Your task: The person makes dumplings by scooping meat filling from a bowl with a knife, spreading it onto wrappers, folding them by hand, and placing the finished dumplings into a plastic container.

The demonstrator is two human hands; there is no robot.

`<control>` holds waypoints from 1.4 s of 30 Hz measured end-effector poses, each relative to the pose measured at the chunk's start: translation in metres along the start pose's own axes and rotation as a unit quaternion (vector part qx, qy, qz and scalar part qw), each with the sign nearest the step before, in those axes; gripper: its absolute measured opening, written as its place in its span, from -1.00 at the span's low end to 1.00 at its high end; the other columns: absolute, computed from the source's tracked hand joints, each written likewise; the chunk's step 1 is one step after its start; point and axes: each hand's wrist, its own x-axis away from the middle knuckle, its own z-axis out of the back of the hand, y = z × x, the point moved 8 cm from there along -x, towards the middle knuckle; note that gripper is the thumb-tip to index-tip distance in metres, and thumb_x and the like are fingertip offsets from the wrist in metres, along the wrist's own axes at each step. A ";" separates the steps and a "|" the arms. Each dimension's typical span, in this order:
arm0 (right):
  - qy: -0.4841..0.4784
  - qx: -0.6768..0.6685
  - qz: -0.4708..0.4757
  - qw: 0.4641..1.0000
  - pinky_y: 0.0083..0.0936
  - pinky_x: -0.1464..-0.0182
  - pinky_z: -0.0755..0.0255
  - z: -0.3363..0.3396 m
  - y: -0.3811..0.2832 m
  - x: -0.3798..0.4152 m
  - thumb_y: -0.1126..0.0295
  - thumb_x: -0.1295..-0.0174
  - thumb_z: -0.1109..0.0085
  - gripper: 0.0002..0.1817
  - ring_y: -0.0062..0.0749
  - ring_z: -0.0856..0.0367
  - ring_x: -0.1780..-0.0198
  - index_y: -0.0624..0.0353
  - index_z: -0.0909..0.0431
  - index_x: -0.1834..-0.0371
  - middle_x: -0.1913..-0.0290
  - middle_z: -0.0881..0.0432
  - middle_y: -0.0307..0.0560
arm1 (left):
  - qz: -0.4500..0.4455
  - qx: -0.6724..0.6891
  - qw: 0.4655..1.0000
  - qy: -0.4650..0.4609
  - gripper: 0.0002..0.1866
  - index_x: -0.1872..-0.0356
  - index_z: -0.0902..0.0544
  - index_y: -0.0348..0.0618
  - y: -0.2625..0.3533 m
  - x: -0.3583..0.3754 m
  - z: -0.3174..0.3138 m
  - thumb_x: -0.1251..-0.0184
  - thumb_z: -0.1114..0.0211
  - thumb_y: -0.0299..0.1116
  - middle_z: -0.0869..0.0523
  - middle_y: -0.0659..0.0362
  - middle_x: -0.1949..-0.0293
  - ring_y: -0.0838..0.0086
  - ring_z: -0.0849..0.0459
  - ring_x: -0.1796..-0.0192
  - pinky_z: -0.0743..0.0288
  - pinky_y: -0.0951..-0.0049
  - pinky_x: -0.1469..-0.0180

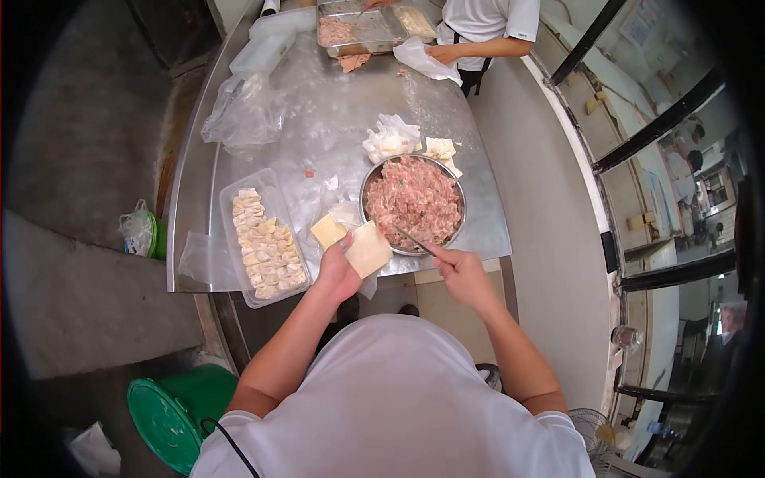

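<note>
In my left hand (339, 272) are square dumpling wrappers (369, 249), held near the table's front edge; a yellower stack of wrappers (327, 231) shows just behind the fingers. My right hand (464, 276) grips a thin metal spatula (412, 238), its tip at the minced meat (414, 197). That meat heaps up in a round steel bowl (364, 209) in front of me. To the left, a clear plastic tray (229, 223) holds rows of folded dumplings (267, 247).
Behind the bowl lie a crumpled white plastic bag (392, 139) and more wrappers (439, 148). Clear bags (243, 111) rest at the table's left. Across the steel table (351, 103), a co-worker (486, 36) stands by a metal tray (370, 36) with meat. A green bin (163, 422) stands lower left.
</note>
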 end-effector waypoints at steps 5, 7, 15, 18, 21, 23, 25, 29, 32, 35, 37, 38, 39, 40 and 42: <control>0.093 0.273 0.122 0.950 -0.23 0.28 -0.52 -0.018 -0.039 0.027 0.55 -0.23 -0.21 -0.45 -0.14 -0.60 0.31 -0.21 -0.67 -0.29 0.36 -0.52 -0.04 | 0.000 0.075 0.997 0.002 -0.51 -0.42 -0.30 -0.35 -0.007 -0.017 -0.034 -0.74 0.24 -0.18 -0.51 -0.10 -0.34 0.03 -0.50 -0.41 -0.33 -0.04 -0.51; 0.122 0.291 0.125 0.941 -0.19 0.29 -0.51 -0.017 -0.035 0.031 0.56 -0.16 -0.22 -0.40 -0.15 -0.58 0.29 -0.23 -0.67 -0.29 0.36 -0.46 -0.07 | -0.004 0.115 0.993 0.020 -0.50 -0.41 -0.30 -0.35 -0.001 -0.019 -0.039 -0.74 0.26 -0.17 -0.50 -0.10 -0.34 0.04 -0.48 -0.42 -0.32 -0.04 -0.52; 0.137 0.292 0.125 0.938 -0.25 0.28 -0.50 -0.003 -0.055 0.043 0.56 -0.09 -0.25 -0.39 -0.18 -0.56 0.26 -0.20 -0.68 -0.26 0.34 -0.45 -0.10 | -0.049 0.090 0.995 0.019 -0.52 -0.38 -0.30 -0.35 0.016 -0.021 -0.032 -0.75 0.27 -0.16 -0.47 -0.08 -0.35 0.06 -0.48 -0.41 -0.35 -0.04 -0.50; 0.160 0.301 0.177 0.923 -0.25 0.28 -0.48 -0.015 -0.068 0.034 0.56 -0.04 -0.27 -0.37 -0.18 -0.55 0.27 -0.20 -0.69 -0.25 0.34 -0.45 -0.10 | -0.036 0.093 0.995 0.008 -0.48 -0.39 -0.31 -0.38 0.012 -0.016 -0.040 -0.75 0.28 -0.14 -0.48 -0.11 -0.35 0.04 -0.47 -0.41 -0.31 -0.02 -0.52; 0.148 0.330 0.184 0.914 -0.25 0.28 -0.48 -0.011 -0.061 0.032 0.56 0.02 -0.29 -0.35 -0.18 -0.55 0.28 -0.19 -0.69 -0.24 0.32 -0.47 -0.10 | -0.065 0.107 0.992 0.018 -0.47 -0.37 -0.32 -0.38 0.023 -0.020 -0.032 -0.75 0.28 -0.11 -0.50 -0.11 -0.33 0.06 -0.48 -0.39 -0.29 0.01 -0.52; 0.130 0.346 0.176 0.912 -0.25 0.28 -0.48 -0.004 -0.064 0.040 0.57 0.05 -0.29 -0.34 -0.17 -0.55 0.29 -0.18 -0.70 -0.23 0.31 -0.48 -0.10 | -0.093 0.094 0.990 0.051 -0.46 -0.38 -0.33 -0.38 0.031 -0.018 -0.023 -0.75 0.28 -0.09 -0.50 -0.11 -0.31 0.07 -0.49 -0.38 -0.28 0.02 -0.53; 0.139 0.324 0.196 0.915 -0.25 0.28 -0.49 -0.003 -0.079 0.040 0.57 0.05 -0.29 -0.35 -0.17 -0.56 0.28 -0.17 -0.71 -0.21 0.31 -0.49 -0.10 | -0.096 0.078 0.992 0.030 -0.45 -0.38 -0.33 -0.37 0.035 -0.015 -0.025 -0.75 0.28 -0.08 -0.51 -0.10 -0.31 0.09 -0.49 -0.37 -0.27 0.05 -0.53; 0.149 0.309 0.227 0.911 -0.25 0.28 -0.49 -0.028 -0.080 0.024 0.58 0.06 -0.29 -0.38 -0.18 -0.59 0.26 -0.16 -0.74 -0.17 0.29 -0.51 -0.11 | -0.075 0.049 0.996 0.007 -0.43 -0.39 -0.32 -0.37 0.035 0.008 -0.046 -0.75 0.27 -0.05 -0.51 -0.09 -0.31 0.12 -0.49 -0.38 -0.26 0.06 -0.53; 0.123 0.294 0.192 0.928 -0.25 0.27 -0.50 -0.031 -0.072 0.021 0.57 -0.06 -0.28 -0.44 -0.20 -0.60 0.25 -0.20 -0.74 -0.17 0.31 -0.52 -0.11 | -0.079 0.012 0.995 -0.060 -0.40 -0.39 -0.32 -0.38 0.045 0.017 -0.051 -0.71 0.19 0.00 -0.51 -0.09 -0.31 0.13 -0.47 -0.40 -0.25 0.05 -0.52; 0.067 0.149 0.104 0.981 -0.24 0.25 -0.50 -0.024 -0.058 0.017 0.53 -0.24 -0.25 -0.53 -0.17 -0.61 0.27 -0.25 -0.74 -0.17 0.33 -0.53 -0.11 | -0.011 0.037 0.986 -0.160 -0.38 -0.38 -0.31 -0.43 0.054 0.039 -0.056 -0.66 0.12 -0.01 -0.54 -0.10 -0.28 0.12 -0.54 -0.34 -0.35 0.03 -0.46; 0.053 0.074 0.078 0.993 -0.23 0.24 -0.50 -0.021 -0.058 0.016 0.48 -0.32 -0.24 -0.58 -0.16 -0.61 0.28 -0.27 -0.74 -0.18 0.34 -0.54 -0.11 | -0.050 -0.105 0.983 -0.143 -0.47 -0.34 -0.37 -0.42 0.070 0.033 -0.025 -0.58 -0.04 -0.18 -0.62 -0.07 -0.21 0.16 -0.63 -0.25 -0.50 0.09 -0.33; 0.046 0.036 0.065 0.996 -0.23 0.23 -0.50 -0.021 -0.058 0.016 0.46 -0.36 -0.23 -0.61 -0.15 -0.61 0.28 -0.28 -0.74 -0.18 0.34 -0.55 -0.11 | -0.070 -0.176 0.973 -0.132 -0.50 -0.33 -0.40 -0.41 0.074 0.028 -0.012 -0.54 -0.12 -0.26 -0.65 -0.06 -0.17 0.18 -0.68 -0.20 -0.57 0.12 -0.27; 0.036 0.040 0.075 0.996 -0.23 0.23 -0.50 -0.022 -0.065 0.016 0.46 -0.36 -0.23 -0.61 -0.14 -0.61 0.28 -0.27 -0.74 -0.17 0.34 -0.55 -0.11 | -0.086 -0.297 0.944 -0.118 -0.56 -0.28 -0.46 -0.38 0.072 0.025 -0.005 -0.47 -0.18 -0.35 -0.68 -0.02 -0.12 0.22 -0.71 -0.13 -0.60 0.18 -0.19; 0.027 0.045 0.084 0.995 -0.22 0.23 -0.50 -0.024 -0.072 0.016 0.46 -0.36 -0.23 -0.61 -0.13 -0.61 0.28 -0.27 -0.75 -0.17 0.34 -0.56 -0.11 | -0.100 -0.413 0.899 -0.102 -0.59 -0.23 -0.51 -0.35 0.068 0.021 0.003 -0.41 -0.23 -0.45 -0.72 0.02 -0.08 0.27 -0.74 -0.06 -0.64 0.23 -0.12; 0.007 0.067 0.104 0.992 -0.21 0.22 -0.51 -0.030 -0.082 0.019 0.46 -0.35 -0.24 -0.62 -0.12 -0.61 0.29 -0.26 -0.75 -0.16 0.34 -0.57 -0.10 | -0.158 -0.543 0.821 -0.078 -0.64 -0.12 -0.61 -0.29 0.072 0.028 -0.008 -0.28 -0.34 -0.59 -0.77 0.10 0.00 0.38 -0.76 0.04 -0.67 0.33 -0.01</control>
